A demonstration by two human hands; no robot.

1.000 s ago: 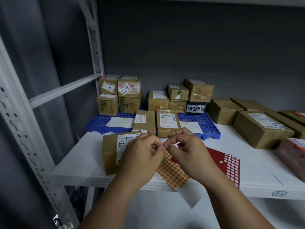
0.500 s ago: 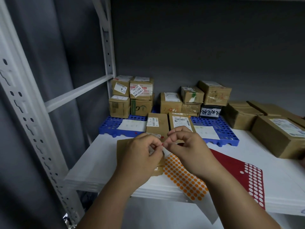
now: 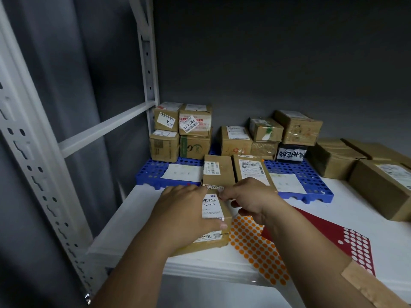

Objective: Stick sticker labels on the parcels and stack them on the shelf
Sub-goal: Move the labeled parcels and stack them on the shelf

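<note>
The left hand (image 3: 184,215), which half a second ago pinched at the fingertips against the right, now lies flat and spread on the parcel (image 3: 213,221) at the shelf (image 3: 133,218) front. The right hand (image 3: 249,200) has dropped to the parcel's far corner, fingertips pressing there, likely sticking a dot from the orange sheet (image 3: 255,245); stacking comes next

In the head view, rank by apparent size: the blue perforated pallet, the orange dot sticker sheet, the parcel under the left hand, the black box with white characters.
1. blue perforated pallet
2. orange dot sticker sheet and parcel under the left hand: look alike, both partly hidden, unranked
3. black box, smallest, though farthest from the camera
</note>
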